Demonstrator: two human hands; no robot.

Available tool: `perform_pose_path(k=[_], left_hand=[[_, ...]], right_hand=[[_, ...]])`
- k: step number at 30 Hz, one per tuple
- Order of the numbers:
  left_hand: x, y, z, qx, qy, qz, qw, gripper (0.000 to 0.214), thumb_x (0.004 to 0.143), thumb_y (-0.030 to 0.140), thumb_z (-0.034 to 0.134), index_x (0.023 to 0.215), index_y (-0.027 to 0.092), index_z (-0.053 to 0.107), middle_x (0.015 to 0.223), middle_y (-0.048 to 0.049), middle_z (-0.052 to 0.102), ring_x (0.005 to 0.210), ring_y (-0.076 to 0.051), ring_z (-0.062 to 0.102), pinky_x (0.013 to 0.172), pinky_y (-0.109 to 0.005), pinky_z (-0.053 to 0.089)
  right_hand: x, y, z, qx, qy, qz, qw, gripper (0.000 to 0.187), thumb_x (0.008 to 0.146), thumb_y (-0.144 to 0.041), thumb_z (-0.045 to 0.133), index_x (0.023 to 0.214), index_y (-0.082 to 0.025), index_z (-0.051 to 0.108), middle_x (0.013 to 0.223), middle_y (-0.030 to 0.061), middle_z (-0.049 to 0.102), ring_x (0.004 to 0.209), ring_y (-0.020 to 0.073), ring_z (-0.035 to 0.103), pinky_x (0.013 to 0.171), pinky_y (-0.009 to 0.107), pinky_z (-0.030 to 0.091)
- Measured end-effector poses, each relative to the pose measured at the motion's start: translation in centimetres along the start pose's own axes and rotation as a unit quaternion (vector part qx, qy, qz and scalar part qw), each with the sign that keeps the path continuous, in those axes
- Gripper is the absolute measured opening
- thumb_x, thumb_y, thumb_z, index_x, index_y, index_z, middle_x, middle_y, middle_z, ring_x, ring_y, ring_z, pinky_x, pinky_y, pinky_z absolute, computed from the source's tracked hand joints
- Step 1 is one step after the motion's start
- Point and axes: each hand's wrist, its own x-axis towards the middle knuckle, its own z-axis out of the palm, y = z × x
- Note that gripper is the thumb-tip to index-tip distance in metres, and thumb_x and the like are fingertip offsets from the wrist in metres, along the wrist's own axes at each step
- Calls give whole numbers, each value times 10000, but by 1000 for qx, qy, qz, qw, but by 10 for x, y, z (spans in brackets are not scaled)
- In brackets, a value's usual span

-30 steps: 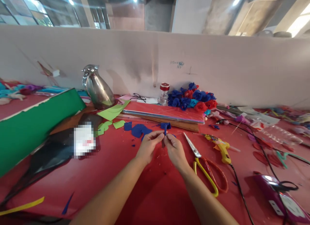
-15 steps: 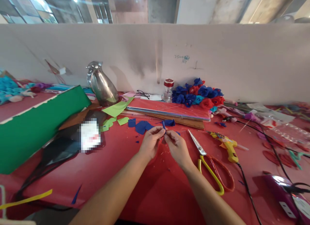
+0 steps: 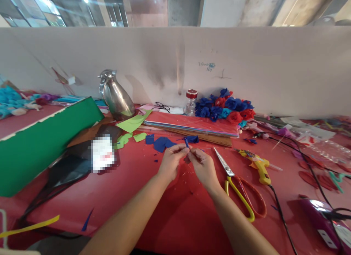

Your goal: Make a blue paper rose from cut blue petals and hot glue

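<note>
Holding a small rolled blue piece point(image 3: 187, 142) upright, slightly tilted, the left hand point(image 3: 171, 161) pinches it near its lower end between thumb and fingers. The right hand point(image 3: 204, 167) is drawn narrow, its fingertips beside the left thumb at the base of the roll; whether they grip it cannot be told. The roll is located above the middle of the red table point(image 3: 175, 214).

Flat blue pieces point(image 3: 163, 143) lie on the far side of the left hand; green paper pieces point(image 3: 123, 139) lie to their left. Scissors point(image 3: 229, 176) with one yellow and one red handle lie just right of the right hand, blades partly crossed and pointing far. A yellow glue gun point(image 3: 259, 166) lies right of the scissors. At the far side, a stack of coloured sheets point(image 3: 192, 124) lies in front of a red-lidded jar point(image 3: 191, 103) and a heap of blue and red flowers point(image 3: 223, 107).
</note>
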Motion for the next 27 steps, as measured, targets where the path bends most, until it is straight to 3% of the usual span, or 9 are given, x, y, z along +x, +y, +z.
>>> perform_pose_path(k=[4,7,11,14,18,23,27], left_hand=[[9,10,-10,-97,49,34,993,206,579,268,778,671,168,624,684,14,612,647,-85,542,631,-218,420],[16,21,-18,-135,83,92,983,199,632,274,752,704,183,590,688,33,581,663,-68,548,665,-211,434],[18,30,-24,-107,158,179,965,176,698,293,702,748,194,565,700,32,549,627,-58,509,638,-199,421],[17,28,-24,-35,202,221,954,156,758,341,631,777,212,546,655,45,487,545,-58,421,558,-191,369],[19,22,-26,69,194,217,954,133,814,346,534,817,216,559,590,57,379,479,-71,303,468,-204,269],[25,26,-35,150,219,192,945,137,700,224,618,834,199,606,664,35,502,555,-80,402,524,-200,319],[26,33,-42,185,215,142,948,89,626,185,641,714,173,636,658,12,584,602,-109,482,583,-226,361]], right_hand=[[4,7,-4,-70,-30,18,997,202,816,-333,494,758,-199,634,686,21,672,661,168,609,649,259,425],[6,14,-9,-181,-46,18,982,197,816,-290,486,747,-218,656,673,17,677,646,170,610,616,250,403],[8,20,-18,-361,3,22,932,202,805,-235,489,811,-251,690,734,32,709,647,180,613,588,255,371],[12,21,-29,-391,42,26,919,218,811,-241,482,852,-255,695,811,38,722,717,192,624,617,261,386],[18,21,-42,-419,78,40,904,204,800,-248,502,865,-244,695,889,37,721,854,222,607,703,292,405],[17,23,-38,-502,40,32,863,212,772,-271,564,936,-237,695,997,80,694,964,268,549,766,355,393],[15,25,-33,-550,20,48,833,280,777,-321,578,1019,-216,672,1063,119,661,1000,298,525,773,399,389]])
